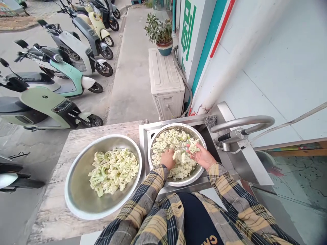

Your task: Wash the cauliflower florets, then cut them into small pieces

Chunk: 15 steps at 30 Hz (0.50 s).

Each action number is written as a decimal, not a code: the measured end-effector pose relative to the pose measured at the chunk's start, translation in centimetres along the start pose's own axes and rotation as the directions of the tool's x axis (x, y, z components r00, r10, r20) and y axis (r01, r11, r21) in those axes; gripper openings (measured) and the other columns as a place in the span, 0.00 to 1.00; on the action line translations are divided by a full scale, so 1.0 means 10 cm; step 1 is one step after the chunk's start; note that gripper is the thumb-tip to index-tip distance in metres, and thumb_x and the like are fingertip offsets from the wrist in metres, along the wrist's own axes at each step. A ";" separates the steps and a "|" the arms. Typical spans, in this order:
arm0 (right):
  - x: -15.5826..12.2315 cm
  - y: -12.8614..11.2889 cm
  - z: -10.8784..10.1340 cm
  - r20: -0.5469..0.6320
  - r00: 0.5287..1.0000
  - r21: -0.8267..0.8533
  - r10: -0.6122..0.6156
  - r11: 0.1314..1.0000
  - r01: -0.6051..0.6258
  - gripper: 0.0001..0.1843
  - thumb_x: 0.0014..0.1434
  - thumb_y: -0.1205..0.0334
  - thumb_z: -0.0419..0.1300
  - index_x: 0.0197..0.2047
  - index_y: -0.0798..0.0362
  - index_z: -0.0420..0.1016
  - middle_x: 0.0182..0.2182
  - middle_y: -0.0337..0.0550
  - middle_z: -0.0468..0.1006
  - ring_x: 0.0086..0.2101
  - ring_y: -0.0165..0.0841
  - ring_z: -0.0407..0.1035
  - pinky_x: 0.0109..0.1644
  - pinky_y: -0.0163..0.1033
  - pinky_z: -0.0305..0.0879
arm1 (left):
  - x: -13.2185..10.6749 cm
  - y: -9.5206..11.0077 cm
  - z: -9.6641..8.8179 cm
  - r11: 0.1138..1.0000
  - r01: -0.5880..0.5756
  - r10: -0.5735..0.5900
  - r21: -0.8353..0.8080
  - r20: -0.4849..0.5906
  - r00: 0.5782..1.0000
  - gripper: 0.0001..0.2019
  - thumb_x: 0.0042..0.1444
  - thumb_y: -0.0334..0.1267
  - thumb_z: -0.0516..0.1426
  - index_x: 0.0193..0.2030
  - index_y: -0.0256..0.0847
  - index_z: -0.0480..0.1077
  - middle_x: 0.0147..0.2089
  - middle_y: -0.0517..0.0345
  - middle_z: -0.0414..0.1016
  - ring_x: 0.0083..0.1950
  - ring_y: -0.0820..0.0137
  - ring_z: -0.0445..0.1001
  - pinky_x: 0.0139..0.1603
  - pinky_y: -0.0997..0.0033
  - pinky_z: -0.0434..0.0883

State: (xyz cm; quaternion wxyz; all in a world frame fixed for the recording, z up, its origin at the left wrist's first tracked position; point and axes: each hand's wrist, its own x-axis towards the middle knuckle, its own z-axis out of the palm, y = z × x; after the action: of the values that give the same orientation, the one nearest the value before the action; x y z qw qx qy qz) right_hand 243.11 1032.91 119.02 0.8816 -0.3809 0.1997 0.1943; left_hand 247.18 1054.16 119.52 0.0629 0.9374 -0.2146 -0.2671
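Cauliflower florets (170, 137) sit in water in a round metal basin (202, 143), which stands in the sink. My left hand (168, 159) reaches down among them at the basin's left side. Its fingers are curled, and whatever is under them is hidden. At the right side of the same basin, my right hand (204, 157) is turned palm up, with its fingers around a cauliflower floret (194, 145) just above the others. A larger metal bowl (79, 178) to the left contains a heap of cut cauliflower (113, 172), apart from both hands.
The large bowl rests on a wood-look tabletop (55, 207). Right of the basin, a faucet (245, 126) arches over the sink (230, 158), with a dark scouring pad (210, 120) behind. Beyond stand an outdoor unit (166, 73), a potted plant (165, 47) and several scooters (46, 102).
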 end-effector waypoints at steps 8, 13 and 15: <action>-0.07 -0.01 -0.07 -0.026 1.000 -0.320 -0.001 0.947 -0.007 0.21 0.59 0.48 0.58 0.53 0.45 0.68 0.56 0.47 0.69 0.40 0.36 0.76 0.34 0.37 0.75 | -0.21 -0.35 -0.16 0.680 0.045 -0.237 -0.732 -0.162 0.958 0.14 0.48 0.39 0.59 0.43 0.37 0.71 0.38 0.53 0.70 0.30 0.72 0.66 0.33 0.68 0.70; 0.02 0.26 -0.13 0.007 1.000 -0.559 0.029 0.829 -0.020 0.20 0.48 0.48 0.67 0.41 0.49 0.75 0.38 0.41 0.76 0.30 0.31 0.74 0.25 0.33 0.72 | -0.32 -0.44 -0.23 0.200 0.189 -0.263 -0.961 0.133 0.956 0.21 0.45 0.43 0.61 0.46 0.41 0.68 0.30 0.61 0.68 0.28 0.73 0.67 0.28 0.71 0.71; 0.12 0.41 -0.08 0.019 0.998 -0.602 -0.054 0.797 0.055 0.20 0.41 0.52 0.71 0.37 0.50 0.77 0.34 0.41 0.77 0.25 0.29 0.70 0.21 0.31 0.69 | -0.28 -0.40 -0.20 0.311 0.225 -0.265 -0.923 0.143 0.953 0.21 0.43 0.40 0.62 0.46 0.41 0.68 0.32 0.60 0.69 0.30 0.71 0.68 0.30 0.70 0.71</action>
State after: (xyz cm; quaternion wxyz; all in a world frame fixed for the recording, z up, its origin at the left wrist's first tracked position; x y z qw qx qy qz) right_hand 241.92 1035.16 115.45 0.7205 -0.6465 0.1161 0.2225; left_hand 247.55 1059.01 121.58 0.5457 0.7603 0.1209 -0.3308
